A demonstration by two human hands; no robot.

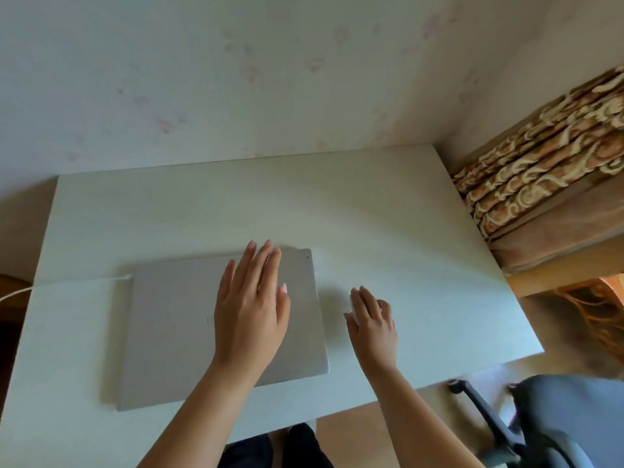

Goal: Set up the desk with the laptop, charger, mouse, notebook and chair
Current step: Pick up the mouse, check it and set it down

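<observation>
We see the left hand (250,309) spread flat over the closed laptop (175,332), the right hand (373,324) beside it cupping the white mouse (353,314).

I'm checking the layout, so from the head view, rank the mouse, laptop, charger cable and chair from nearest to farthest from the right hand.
1. Mouse: under the right hand.
2. Laptop: just left, closed.
3. Chair: lower right, off the desk.
4. Charger cable: far left edge.

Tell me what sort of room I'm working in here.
Probably a home bedroom or study corner: a white desk against flowered wallpaper, an office chair beside it, and a patterned upholstered sofa or bed at right.
</observation>
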